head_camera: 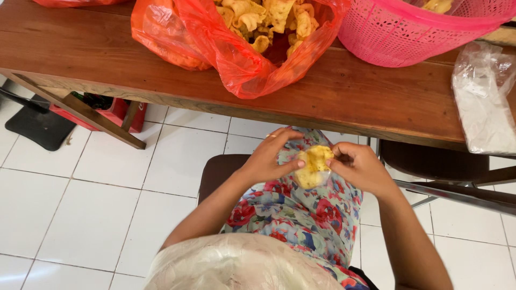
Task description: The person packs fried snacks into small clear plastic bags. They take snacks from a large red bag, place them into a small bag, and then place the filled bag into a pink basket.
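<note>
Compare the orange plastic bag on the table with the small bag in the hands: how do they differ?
The orange plastic bag is tinted and large; the small clear bag is see-through and fits between both hands. The orange plastic bag lies open on the wooden table, untouched; the small clear bag is held over the lap by the left hand and right hand. Both hold yellow crackers.

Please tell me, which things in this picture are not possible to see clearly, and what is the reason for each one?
Head view only:
- Small clear bag of yellow crackers: its opening is covered by the left hand and right hand.
- Pink basket: cut off by the top edge, contents mostly unseen.
- Red plastic bag: top cut off by the edge.
- Clear bags at the table's right: crumpled, number unclear.
- Red crate: mostly hidden under the wooden table.
</note>
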